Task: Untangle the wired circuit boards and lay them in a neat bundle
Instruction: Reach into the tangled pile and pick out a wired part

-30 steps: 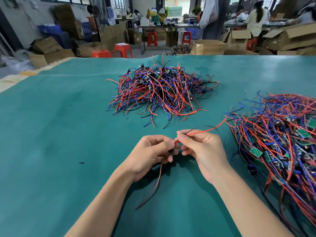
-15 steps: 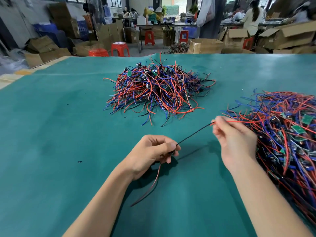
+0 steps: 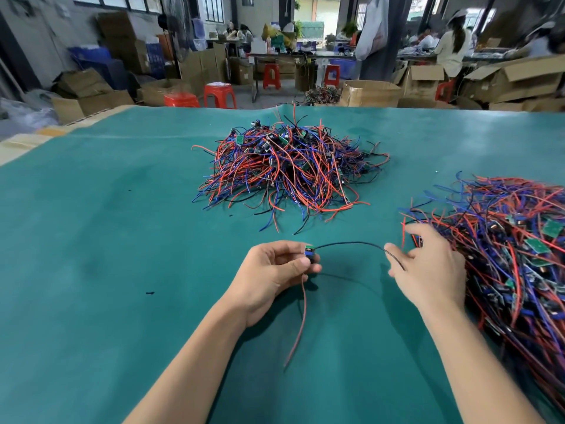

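Circuit board point(image 3: 309, 251) (half-hidden) pinched in left hand point(image 3: 272, 275); right pile point(image 3: 507, 255) cropped.

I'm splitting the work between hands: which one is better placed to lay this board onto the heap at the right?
Probably the left hand: it already pinches the small board. The right hand lies nearer the right heap but is open, only touching the black wire.

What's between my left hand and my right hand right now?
In the head view, a black wire arcs from the small circuit board pinched in the left hand across to the right hand, above bare green mat.
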Motion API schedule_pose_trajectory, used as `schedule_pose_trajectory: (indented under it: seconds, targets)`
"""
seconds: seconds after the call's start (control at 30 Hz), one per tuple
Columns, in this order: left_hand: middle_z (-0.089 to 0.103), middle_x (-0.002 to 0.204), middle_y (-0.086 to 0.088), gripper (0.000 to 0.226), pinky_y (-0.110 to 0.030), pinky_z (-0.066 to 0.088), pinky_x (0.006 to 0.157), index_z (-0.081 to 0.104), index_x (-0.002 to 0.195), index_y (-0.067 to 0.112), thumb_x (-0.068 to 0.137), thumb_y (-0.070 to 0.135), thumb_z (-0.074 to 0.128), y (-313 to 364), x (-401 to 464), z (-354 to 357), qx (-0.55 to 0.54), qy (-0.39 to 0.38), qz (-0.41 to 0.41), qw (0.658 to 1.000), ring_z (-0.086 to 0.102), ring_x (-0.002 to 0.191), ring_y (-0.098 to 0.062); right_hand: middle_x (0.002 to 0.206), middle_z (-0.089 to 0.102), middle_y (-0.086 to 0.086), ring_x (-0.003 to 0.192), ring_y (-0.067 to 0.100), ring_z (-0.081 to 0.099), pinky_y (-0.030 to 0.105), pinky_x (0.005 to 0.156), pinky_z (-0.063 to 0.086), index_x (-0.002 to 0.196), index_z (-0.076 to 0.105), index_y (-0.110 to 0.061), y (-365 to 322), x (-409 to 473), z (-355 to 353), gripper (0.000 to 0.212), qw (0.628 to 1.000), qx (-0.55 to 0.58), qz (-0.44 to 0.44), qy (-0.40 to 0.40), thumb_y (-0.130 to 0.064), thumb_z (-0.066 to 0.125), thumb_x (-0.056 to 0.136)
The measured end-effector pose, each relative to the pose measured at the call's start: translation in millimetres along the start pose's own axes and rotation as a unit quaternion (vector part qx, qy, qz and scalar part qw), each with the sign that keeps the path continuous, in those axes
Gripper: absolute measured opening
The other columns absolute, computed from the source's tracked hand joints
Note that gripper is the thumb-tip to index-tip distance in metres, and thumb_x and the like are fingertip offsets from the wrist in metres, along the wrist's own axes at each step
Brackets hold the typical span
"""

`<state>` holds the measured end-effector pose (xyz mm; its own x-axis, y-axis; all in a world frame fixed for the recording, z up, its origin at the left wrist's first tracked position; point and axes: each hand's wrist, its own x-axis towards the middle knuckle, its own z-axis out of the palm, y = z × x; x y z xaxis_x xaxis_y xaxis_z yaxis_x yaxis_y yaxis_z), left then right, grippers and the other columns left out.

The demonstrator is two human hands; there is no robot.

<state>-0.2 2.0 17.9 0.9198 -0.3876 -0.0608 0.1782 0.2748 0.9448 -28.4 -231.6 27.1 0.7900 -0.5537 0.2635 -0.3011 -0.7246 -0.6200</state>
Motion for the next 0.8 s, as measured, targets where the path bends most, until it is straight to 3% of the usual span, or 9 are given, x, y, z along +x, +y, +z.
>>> schedule_pose_trajectory:
  seconds: [0.07,0.13,0.2,0.3,0.5,0.57,0.67,0.73,0.8]
  targets:
    - [0.072,0.103,-0.018,0.020,-0.020,0.055,0.072,0.063,0.110,-0.004,0.090,-0.007,0.061,0.1,-0.6,-0.7,-0.005,0.001,0.001,1.000,0.073,0.085,-0.019,0.107,0.073,0.008,0.103,0.039,0.065,0.043,0.082,0.052,0.130,0.058,-0.028,-2.7,-4.5,-6.0,0.051,0.993,-0.119,-0.006,-0.024,-0.047,0.076,0.086]
    - [0.072,0.104,-0.020,0.022,-0.022,0.056,0.073,0.062,0.112,-0.005,0.090,-0.010,0.060,0.0,-0.7,-0.8,-0.011,-0.005,0.005,1.000,0.074,0.086,-0.020,0.104,0.065,0.006,0.095,0.035,0.064,0.041,0.077,0.049,0.128,0.064,-0.029,-5.3,-10.6,-7.7,0.052,0.992,-0.100,-0.075,-0.020,-0.045,0.080,0.081]
    - [0.074,0.099,-0.017,0.022,-0.022,0.056,0.072,0.062,0.109,-0.002,0.089,-0.010,0.060,-1.3,-0.8,-0.1,-0.007,-0.017,0.012,1.000,0.074,0.084,-0.020,0.083,0.066,-0.004,0.077,0.019,0.063,0.031,0.069,0.045,0.114,0.073,-0.032,-17.9,-20.2,-5.3,0.039,0.988,0.060,-0.115,-0.088,-0.039,0.085,0.078]
    - [0.073,0.087,-0.016,0.028,-0.023,0.055,0.066,0.060,0.115,-0.003,0.088,-0.007,0.064,-4.0,-1.2,3.0,0.009,-0.032,0.031,0.999,0.071,0.074,-0.019,0.074,0.075,-0.007,0.067,0.006,0.069,0.016,0.061,0.045,0.103,0.076,-0.032,-36.0,-37.3,11.7,0.028,0.924,0.285,-0.087,-0.240,-0.036,0.086,0.077]
    - [0.073,0.081,-0.016,0.056,-0.026,0.052,0.062,0.048,0.130,0.006,0.080,0.009,0.074,-5.1,-0.9,2.6,0.036,-0.066,0.039,0.996,0.067,0.067,-0.022,0.078,0.078,0.009,0.067,0.013,0.070,0.022,0.065,0.056,0.090,0.082,-0.017,-40.2,-43.7,19.8,0.018,0.880,0.422,-0.038,-0.213,-0.007,0.085,0.077]
    - [0.074,0.082,-0.016,0.046,-0.023,0.050,0.057,0.054,0.124,0.004,0.083,0.007,0.074,-4.9,-1.0,3.6,0.069,-0.076,0.022,0.994,0.067,0.061,-0.020,0.078,0.078,0.007,0.068,0.014,0.071,0.025,0.070,0.059,0.087,0.082,-0.018,-39.3,-41.3,16.6,0.018,0.875,0.436,-0.037,-0.205,-0.005,0.086,0.075]
    - [0.075,0.083,-0.017,0.021,-0.021,0.046,0.051,0.070,0.101,0.003,0.083,0.011,0.075,-5.3,-1.0,3.3,0.118,-0.091,0.017,0.989,0.065,0.055,-0.017,0.075,0.077,0.000,0.067,0.008,0.067,0.023,0.069,0.057,0.084,0.081,-0.020,-43.7,-36.4,8.4,0.020,0.887,0.430,-0.060,-0.157,-0.002,0.085,0.077]
    - [0.074,0.079,-0.016,0.005,-0.020,0.044,0.049,0.074,0.088,0.002,0.084,0.005,0.075,-5.1,-2.2,2.1,0.148,-0.116,0.016,0.982,0.065,0.053,-0.016,0.071,0.076,-0.006,0.064,0.006,0.064,0.019,0.060,0.053,0.088,0.079,-0.016,-40.7,-25.5,-4.9,0.021,0.881,0.466,-0.042,-0.074,0.003,0.080,0.080]
    - [0.073,0.076,-0.014,0.005,-0.020,0.044,0.049,0.075,0.084,0.003,0.085,-0.001,0.072,-4.4,-4.3,3.2,0.168,-0.145,0.008,0.975,0.066,0.053,-0.015,0.071,0.076,-0.009,0.061,0.005,0.063,0.016,0.056,0.050,0.100,0.077,-0.005,-19.6,0.3,-32.8,0.020,0.868,0.495,-0.020,0.037,0.004,0.078,0.082]
